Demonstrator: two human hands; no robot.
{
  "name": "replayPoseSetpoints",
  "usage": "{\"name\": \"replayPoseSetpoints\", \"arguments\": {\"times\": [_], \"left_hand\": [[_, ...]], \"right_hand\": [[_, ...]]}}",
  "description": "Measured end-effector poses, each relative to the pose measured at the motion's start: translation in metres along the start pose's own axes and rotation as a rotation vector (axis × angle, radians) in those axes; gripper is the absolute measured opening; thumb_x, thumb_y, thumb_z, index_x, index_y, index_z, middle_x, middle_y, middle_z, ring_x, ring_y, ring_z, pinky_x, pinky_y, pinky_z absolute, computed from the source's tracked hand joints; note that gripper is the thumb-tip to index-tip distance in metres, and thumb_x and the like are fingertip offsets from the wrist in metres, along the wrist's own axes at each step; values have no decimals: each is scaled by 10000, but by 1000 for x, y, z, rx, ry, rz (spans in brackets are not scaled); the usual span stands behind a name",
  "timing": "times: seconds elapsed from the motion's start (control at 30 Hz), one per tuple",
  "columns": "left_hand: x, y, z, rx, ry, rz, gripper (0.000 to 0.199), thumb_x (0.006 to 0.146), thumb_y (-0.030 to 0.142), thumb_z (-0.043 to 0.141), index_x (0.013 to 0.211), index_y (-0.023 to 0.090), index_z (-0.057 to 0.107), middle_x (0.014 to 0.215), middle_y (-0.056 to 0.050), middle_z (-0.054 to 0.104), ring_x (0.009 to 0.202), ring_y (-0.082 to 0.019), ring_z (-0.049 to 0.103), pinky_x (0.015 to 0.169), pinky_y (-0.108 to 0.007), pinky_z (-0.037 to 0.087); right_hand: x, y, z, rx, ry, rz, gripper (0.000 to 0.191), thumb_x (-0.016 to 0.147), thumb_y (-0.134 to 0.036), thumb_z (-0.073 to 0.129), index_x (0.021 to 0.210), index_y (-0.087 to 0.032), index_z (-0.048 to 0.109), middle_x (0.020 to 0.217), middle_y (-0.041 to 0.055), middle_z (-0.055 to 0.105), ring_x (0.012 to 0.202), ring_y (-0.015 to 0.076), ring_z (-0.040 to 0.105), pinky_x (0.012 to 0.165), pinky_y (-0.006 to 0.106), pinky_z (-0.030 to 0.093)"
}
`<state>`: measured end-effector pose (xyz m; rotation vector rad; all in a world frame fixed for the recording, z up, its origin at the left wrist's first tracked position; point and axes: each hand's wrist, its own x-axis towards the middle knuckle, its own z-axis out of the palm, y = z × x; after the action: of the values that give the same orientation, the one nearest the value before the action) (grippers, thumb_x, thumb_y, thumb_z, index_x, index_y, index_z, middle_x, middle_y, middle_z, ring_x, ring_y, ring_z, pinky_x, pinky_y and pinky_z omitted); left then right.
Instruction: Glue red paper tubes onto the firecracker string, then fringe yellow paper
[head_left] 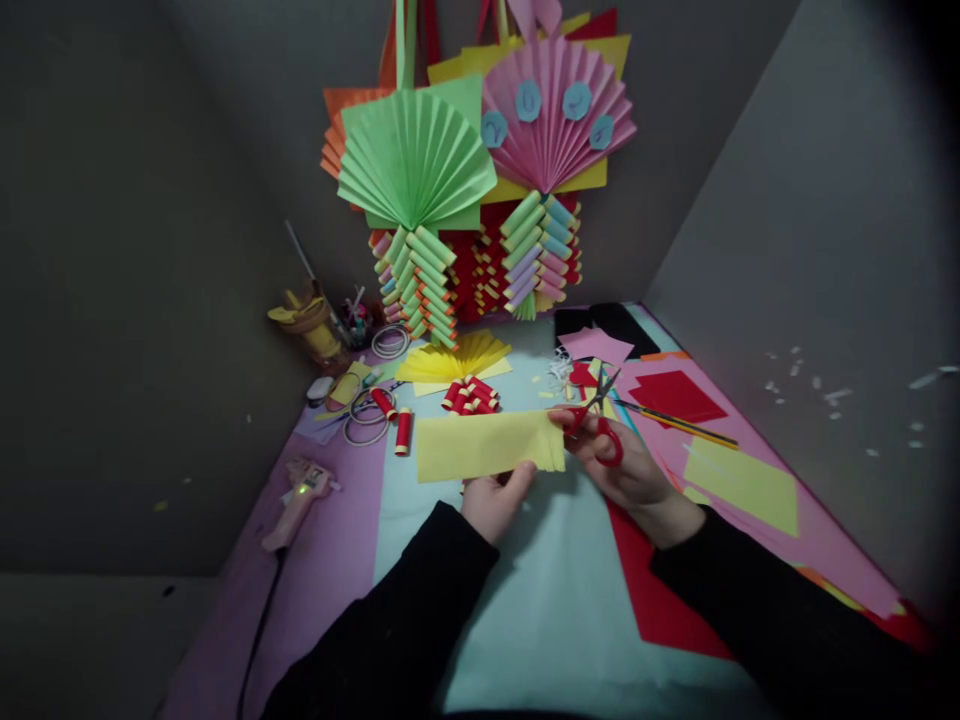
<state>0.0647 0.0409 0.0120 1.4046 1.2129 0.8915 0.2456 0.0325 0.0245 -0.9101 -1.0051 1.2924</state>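
Slit cutting apparently in hand at one end of the yellow paper (480,447).
Yellow paper is held up over the pale blue sheet (525,600), near the red rolls (481,400); left hand (491,505) pinches its lower edge; right hand (637,482) grasps the scissors (598,397), its fingers at the slit end; blades point up, off the paper; in my judgement, any further slit calls for turning the blades to the edge, with the left grip kept steady and clear.
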Motion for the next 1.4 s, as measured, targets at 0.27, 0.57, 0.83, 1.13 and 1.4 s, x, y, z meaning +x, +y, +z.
{"name": "replayPoseSetpoints", "arguments": {"times": [0.27,0.57,0.83,1.13,1.4], "left_hand": [[1,2,0,61,-101,168,300,815,416,579,733,147,685,665,-72,670,586,-165,572,575,-275,436],[-19,78,-82,625,-77,512,264,867,209,443,920,206,701,903,-93,702,814,-203,626,734,-284,452],[99,67,-243,1516,164,-248,274,766,324,606,945,148,717,1000,-200,696,955,-325,634,771,-362,451],[153,23,-276,1658,40,-199,418,736,321,643,1118,151,640,1151,-206,649,1161,-334,511,937,-421,365],[153,30,-276,1644,84,-201,287,846,227,467,1003,102,672,1067,-232,675,1052,-334,599,878,-415,413]], "right_hand": [[3,-6,3,18,97,83,558,677,-652,618,1051,-238,611,1134,127,667,1119,333,580,920,482,460],[10,0,-4,85,161,-23,352,753,-584,564,946,-293,609,1188,75,665,1014,318,617,810,498,506],[4,7,1,132,31,94,351,790,-568,515,950,-274,622,1071,110,708,970,334,650,814,527,501],[6,15,-1,139,6,135,501,727,-588,599,1050,-210,652,1000,154,714,898,333,664,819,516,500],[8,11,0,196,39,139,410,670,-541,682,917,-214,668,1034,142,709,927,324,652,812,490,509]]}}
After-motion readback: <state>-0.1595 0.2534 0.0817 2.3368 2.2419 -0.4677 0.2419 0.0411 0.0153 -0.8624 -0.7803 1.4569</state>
